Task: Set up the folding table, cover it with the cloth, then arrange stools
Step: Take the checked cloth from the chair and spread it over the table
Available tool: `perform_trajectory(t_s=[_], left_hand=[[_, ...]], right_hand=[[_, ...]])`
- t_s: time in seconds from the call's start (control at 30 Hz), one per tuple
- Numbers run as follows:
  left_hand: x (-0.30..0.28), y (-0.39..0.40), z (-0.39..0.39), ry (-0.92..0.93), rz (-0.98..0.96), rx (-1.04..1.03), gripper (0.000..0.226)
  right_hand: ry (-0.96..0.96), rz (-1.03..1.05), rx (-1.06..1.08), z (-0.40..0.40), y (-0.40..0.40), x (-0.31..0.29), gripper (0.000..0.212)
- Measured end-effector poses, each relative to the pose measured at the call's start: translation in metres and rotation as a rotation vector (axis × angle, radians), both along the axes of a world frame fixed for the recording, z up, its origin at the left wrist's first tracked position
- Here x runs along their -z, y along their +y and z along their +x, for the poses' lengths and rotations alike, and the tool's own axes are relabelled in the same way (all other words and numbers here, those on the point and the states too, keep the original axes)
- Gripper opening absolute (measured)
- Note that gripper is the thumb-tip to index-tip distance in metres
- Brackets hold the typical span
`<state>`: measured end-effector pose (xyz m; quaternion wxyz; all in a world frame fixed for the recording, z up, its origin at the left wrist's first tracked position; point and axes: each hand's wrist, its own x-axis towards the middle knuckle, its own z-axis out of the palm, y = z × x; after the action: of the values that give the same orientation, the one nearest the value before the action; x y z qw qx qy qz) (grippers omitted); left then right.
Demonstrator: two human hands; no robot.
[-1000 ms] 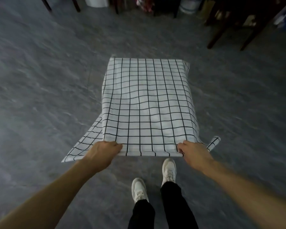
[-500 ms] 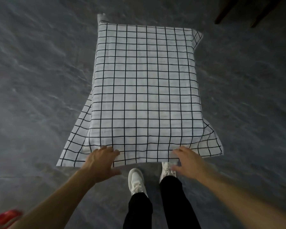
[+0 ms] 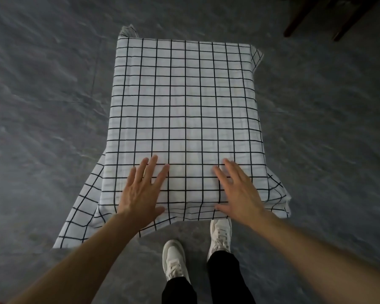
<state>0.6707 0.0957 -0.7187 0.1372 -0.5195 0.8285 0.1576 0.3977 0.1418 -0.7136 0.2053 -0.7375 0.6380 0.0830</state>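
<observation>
Two white sneakers (image 3: 220, 234) stand on the grey floor (image 3: 42, 106) at the table's near edge. Just beyond them both hands lie flat with fingers straight on the checked cloth (image 3: 184, 106), the left hand (image 3: 142, 194) toward the near left corner, the right hand (image 3: 239, 189) toward the near right. The cloth covers the whole tabletop, its corners hanging loose. Dark furniture legs (image 3: 298, 20) stand past the far right corner.

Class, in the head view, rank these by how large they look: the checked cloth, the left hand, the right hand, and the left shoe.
1. checked cloth, by far the largest.
2. left hand and right hand: alike, no ranking between them.
3. left shoe, though it lies farther from the camera, so the comparison is unsure.
</observation>
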Motion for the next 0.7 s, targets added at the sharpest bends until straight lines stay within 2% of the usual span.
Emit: perform_trajectory(t_s=[0.1,0.23,0.37,0.53,0.7], left_hand=[[0.024,-0.005,-0.007,-0.033,-0.007,0.086,0.123],[0.044,0.0,0.006,-0.076,-0.039,0.175,0.116],[0.047,-0.001,0.007,-0.087,-0.053,0.182,0.115],[0.04,0.001,0.0,-0.096,-0.025,0.142,0.118],[0.029,0.005,-0.031,0.007,0.033,-0.011,0.12]], right_hand=[[0.061,0.045,-0.069,-0.007,-0.008,0.026,0.129],[0.154,0.056,-0.112,-0.024,0.001,0.052,0.126],[0.152,0.047,-0.077,-0.035,0.003,0.056,0.123],[0.175,0.061,0.051,-0.054,0.013,0.048,0.114],[0.093,0.08,0.147,-0.076,0.026,0.044,0.123]])
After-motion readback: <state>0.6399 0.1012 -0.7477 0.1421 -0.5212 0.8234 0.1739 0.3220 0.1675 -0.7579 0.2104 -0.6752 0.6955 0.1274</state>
